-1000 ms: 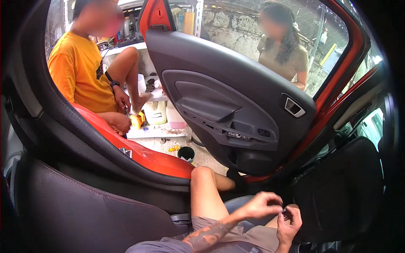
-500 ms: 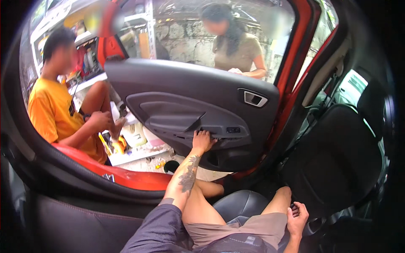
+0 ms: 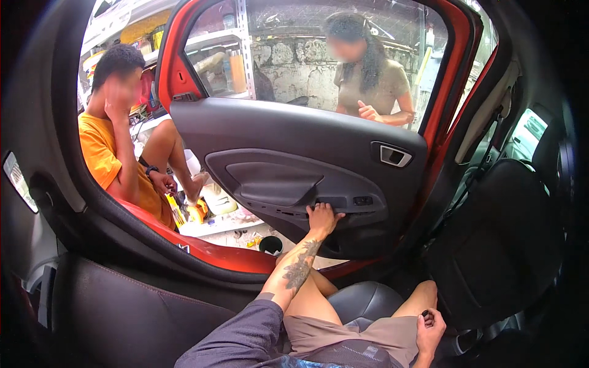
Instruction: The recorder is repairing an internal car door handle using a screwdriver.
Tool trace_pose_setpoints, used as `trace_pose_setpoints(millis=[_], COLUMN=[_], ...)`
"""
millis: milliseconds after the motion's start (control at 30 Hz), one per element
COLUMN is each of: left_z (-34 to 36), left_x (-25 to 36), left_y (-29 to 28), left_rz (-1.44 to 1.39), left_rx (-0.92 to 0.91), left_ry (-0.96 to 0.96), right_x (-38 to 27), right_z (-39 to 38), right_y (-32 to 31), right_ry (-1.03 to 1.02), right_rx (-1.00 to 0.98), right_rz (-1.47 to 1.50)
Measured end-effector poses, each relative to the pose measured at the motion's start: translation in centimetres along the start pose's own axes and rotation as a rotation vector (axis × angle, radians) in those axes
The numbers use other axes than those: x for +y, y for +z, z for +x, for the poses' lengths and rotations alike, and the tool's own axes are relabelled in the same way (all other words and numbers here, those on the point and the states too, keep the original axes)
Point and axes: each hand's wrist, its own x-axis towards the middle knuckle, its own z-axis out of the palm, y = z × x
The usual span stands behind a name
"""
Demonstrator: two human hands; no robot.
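Bracing, perhaps, the left hand (image 3: 323, 218) splays fingers on the door panel (image 3: 288, 132); the right hand (image 3: 431, 330), at the lap's (image 3: 388, 333) three o'clock, pinches a dark piece (image 3: 424, 313).

Door trim panel (image 3: 270, 132): matt dark-grey plastic, faint sheen along top. Set in panel: door handle surround (image 3: 405, 161), silvery, satin finish. Around panel's upper side: door frame (image 3: 174, 76), glossy red paint; window pane (image 3: 288, 89), smooth clear glass. Beyond panel: wall (image 3: 276, 58), rough, patchy. Nearer than panel: seat cushion (image 3: 371, 299), smooth black leather-look; shorts (image 3: 392, 334), matt cloth.
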Motion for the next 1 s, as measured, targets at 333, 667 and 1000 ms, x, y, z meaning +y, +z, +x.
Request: trace_pose_setpoints(millis=[333, 667, 1000], left_z=[-3.1, -5.5, -5.9], left_x=[2.4, 5.6, 4.2], left_y=[-0.5, -0.7, -1.9], left_rz=[-0.08, -0.088, -0.241], left_rx=[0.089, 0.188, 0.124], left_ry=[-0.032, -0.1, -0.04], right_x=[-1.4, -0.5, -1.9], right_z=[0.8, 0.8, -1.6], right_y=[2.5, 5.3, 6.3], right_ry=[-0.001, -0.02, 0.001], right_rx=[-0.121, -0.249, -0.283], right_rz=[0.007, -0.019, -0.017])
